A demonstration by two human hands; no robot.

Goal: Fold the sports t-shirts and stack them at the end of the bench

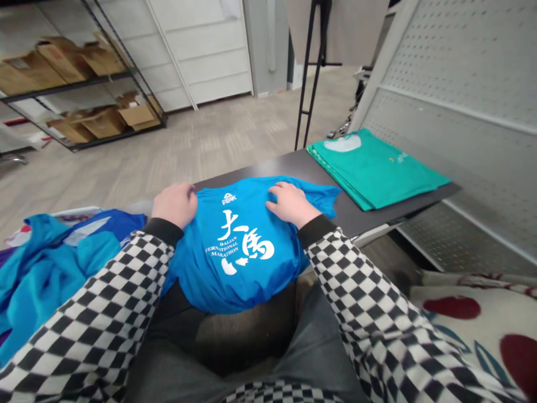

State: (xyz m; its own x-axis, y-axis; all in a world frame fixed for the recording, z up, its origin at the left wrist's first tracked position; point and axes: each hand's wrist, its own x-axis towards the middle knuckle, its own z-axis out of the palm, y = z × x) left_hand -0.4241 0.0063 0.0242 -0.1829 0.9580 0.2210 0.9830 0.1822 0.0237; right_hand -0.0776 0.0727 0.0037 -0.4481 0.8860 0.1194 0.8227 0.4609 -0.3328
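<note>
A bright blue T-shirt (268, 268) with white lettering lies across the dark table in front of me, its lower part hanging over the near edge. My left hand (175, 206) is closed at the shirt's far left edge, fingers curled and partly hidden behind the hand. On the shirt's upper right, my right hand (291, 204) is closed with bent fingers and thumb pinching the fabric. The cloth between both hands lies fairly flat, while a sleeve spreads out to the right.
Folded green shirts (373, 168) are stacked at the right end of the table (277, 165). A heap of blue and purple clothes (54, 268) lies at the left. Beyond are a shelf with cardboard boxes (104, 120), a black stand (310, 73) and a perforated panel (470, 73).
</note>
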